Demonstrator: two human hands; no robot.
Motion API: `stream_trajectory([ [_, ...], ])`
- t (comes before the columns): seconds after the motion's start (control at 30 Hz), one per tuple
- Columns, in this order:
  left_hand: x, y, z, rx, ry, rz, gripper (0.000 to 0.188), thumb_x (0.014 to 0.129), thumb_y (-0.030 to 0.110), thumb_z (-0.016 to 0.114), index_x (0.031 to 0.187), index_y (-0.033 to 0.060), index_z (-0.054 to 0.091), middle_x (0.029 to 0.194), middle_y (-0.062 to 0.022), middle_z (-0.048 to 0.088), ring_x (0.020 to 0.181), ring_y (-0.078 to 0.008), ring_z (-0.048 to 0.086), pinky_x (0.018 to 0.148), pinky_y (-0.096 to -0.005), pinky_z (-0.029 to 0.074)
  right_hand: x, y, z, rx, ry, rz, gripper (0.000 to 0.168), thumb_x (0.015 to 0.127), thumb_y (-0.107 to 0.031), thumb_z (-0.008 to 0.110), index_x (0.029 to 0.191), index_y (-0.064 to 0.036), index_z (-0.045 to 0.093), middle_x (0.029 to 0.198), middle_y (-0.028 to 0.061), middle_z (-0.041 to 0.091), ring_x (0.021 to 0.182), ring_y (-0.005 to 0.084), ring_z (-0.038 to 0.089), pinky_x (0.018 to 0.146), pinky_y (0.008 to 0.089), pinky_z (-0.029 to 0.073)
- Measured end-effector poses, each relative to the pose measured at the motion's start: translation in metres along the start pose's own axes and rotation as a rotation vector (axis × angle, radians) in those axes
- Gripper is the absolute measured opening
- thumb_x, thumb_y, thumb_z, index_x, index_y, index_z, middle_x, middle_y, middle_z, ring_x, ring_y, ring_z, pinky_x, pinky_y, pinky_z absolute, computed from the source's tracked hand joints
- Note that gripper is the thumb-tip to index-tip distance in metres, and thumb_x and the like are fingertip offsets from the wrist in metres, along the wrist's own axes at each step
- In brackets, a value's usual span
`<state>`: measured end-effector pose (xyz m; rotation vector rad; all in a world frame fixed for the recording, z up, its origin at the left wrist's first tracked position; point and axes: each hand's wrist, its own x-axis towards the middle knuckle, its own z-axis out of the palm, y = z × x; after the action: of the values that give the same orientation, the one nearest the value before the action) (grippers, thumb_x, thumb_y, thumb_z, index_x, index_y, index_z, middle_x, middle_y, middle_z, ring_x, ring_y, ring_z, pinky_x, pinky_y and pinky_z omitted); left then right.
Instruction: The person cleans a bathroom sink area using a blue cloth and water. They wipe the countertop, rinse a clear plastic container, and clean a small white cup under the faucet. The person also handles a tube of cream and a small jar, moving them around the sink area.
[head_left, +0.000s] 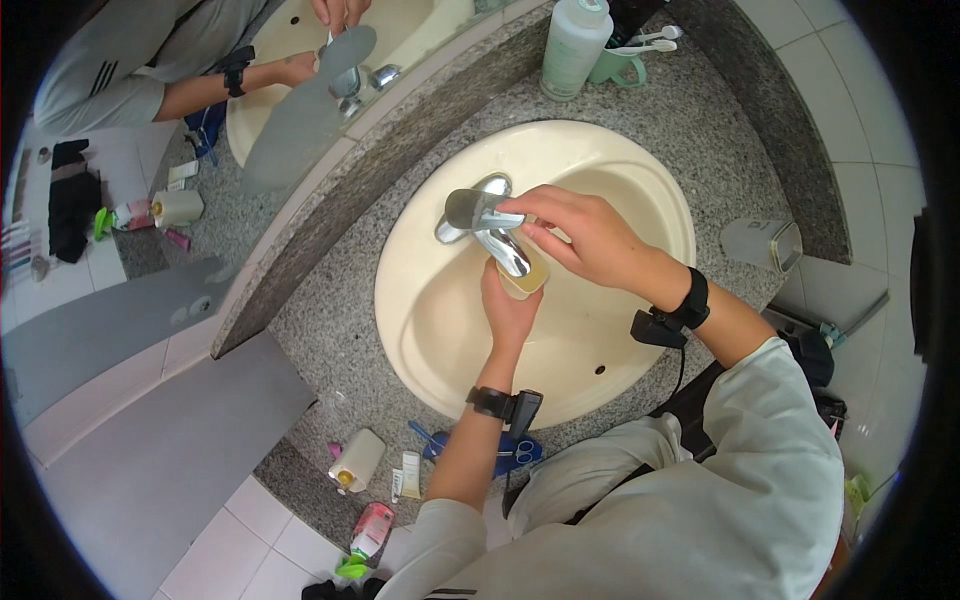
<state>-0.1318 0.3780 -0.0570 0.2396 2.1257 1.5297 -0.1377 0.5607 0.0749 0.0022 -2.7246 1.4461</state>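
Note:
My left hand (512, 307) holds a small yellowish container (527, 279) beneath the spout of the chrome faucet (504, 249), over the cream sink basin (465, 352). The fingers wrap the container's sides, and the spout hides part of it. My right hand (581, 232) is at the end of the faucet's flat lever (476, 210), fingertips touching it, palm facing down. Whether water runs is hard to tell. Each wrist wears a black strap with a small device.
A large pump-type bottle (576, 52) and a green cup (619, 67) with toothbrushes stand at the back. A clear container (761, 244) lies right. Near left are a cream bottle (358, 461), tubes (410, 474), a pink bottle (372, 529) and scissors (527, 450). A mirror (296, 142) borders the counter.

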Motion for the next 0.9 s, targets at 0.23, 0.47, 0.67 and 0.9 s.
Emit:
stream_trajectory([
  [0.23,-0.003,0.007,0.008,0.014,0.104,0.145,0.055,0.071,0.009,0.080,0.118,0.0015,0.054,0.107,-0.0144,0.064,0.099,-0.0317,0.063,0.086,-0.0387,0.049,-0.001,0.002,-0.003,-0.029,0.051,-0.069,0.038,0.087,0.001,0.061,0.123,-0.010,0.064,0.110,0.0108,0.066,0.091,0.0292,0.066,0.076,0.0368,0.053],
  [0.47,-0.013,-0.010,0.005,0.085,0.025,0.048,0.070,0.070,0.010,0.083,0.131,0.0024,0.048,0.119,-0.0120,0.062,0.109,-0.0243,0.061,0.093,-0.0360,0.049,-0.011,0.028,0.010,-0.231,0.165,-0.213,0.056,0.076,0.008,0.057,0.126,-0.015,0.064,0.118,0.0086,0.066,0.083,0.0292,0.067,0.071,0.0362,0.055],
  [0.67,-0.046,-0.002,-0.016,0.154,0.078,0.113,0.063,0.067,0.010,0.083,0.122,0.0029,0.053,0.113,-0.0143,0.061,0.106,-0.0312,0.060,0.092,-0.0397,0.048,-0.042,0.023,0.007,-0.206,0.037,-0.010,0.065,0.075,0.012,0.055,0.135,-0.013,0.055,0.115,0.0118,0.066,0.082,0.0296,0.067,0.071,0.0386,0.054],
  [0.9,-0.101,0.036,-0.053,0.255,0.041,0.178,0.065,0.065,0.007,0.085,0.122,0.0015,0.052,0.113,-0.0123,0.059,0.107,-0.0263,0.059,0.094,-0.0382,0.048,-0.109,-0.003,0.014,-0.135,-0.033,0.005,0.056,0.078,0.005,0.056,0.132,-0.010,0.053,0.106,0.0124,0.066,0.078,0.0330,0.066,0.069,0.0421,0.053],
])
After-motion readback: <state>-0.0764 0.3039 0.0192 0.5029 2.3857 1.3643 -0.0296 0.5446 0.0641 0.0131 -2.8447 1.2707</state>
